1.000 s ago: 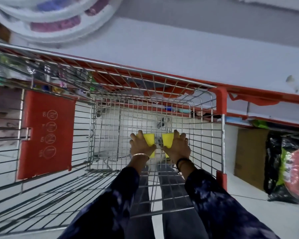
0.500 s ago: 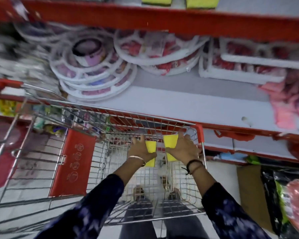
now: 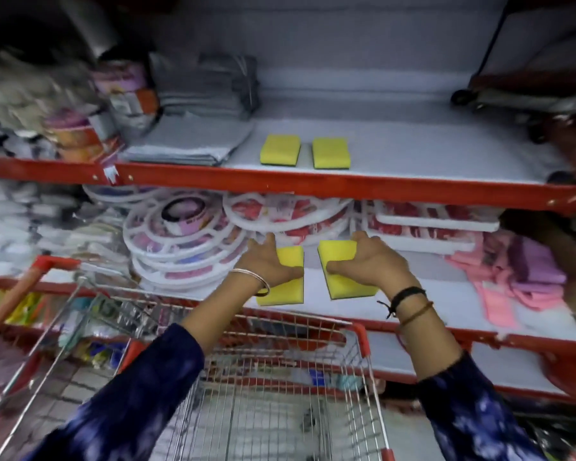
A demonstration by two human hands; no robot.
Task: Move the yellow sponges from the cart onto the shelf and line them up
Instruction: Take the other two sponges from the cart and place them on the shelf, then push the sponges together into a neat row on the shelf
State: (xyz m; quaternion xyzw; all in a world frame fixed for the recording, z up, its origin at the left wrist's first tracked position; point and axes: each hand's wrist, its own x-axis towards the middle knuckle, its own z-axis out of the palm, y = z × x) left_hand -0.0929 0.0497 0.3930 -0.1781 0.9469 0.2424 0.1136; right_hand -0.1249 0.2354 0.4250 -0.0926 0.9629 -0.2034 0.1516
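Observation:
My left hand (image 3: 268, 261) grips a yellow sponge (image 3: 285, 287) and my right hand (image 3: 371, 261) grips a second yellow sponge (image 3: 345, 281). Both are raised side by side above the wire cart (image 3: 296, 377), in front of the middle shelf. Higher up, two more yellow sponges lie flat beside each other on the white upper shelf (image 3: 413, 154) behind its red front edge: the left one (image 3: 280, 149) and the right one (image 3: 331, 153). A small gap separates them.
Folded grey cloths (image 3: 193, 141) lie left of the shelved sponges. Stacked white round racks (image 3: 187, 241) and white trays (image 3: 429, 227) fill the middle shelf, with pink cloths (image 3: 519, 277) at the right. A wheeled dark thing (image 3: 512, 98) stands at the upper right.
Both hands have lifted the two sponges out of the cart basket and up toward the shelves. The view has tilted up, bringing the upper shelf with two sponges into sight.

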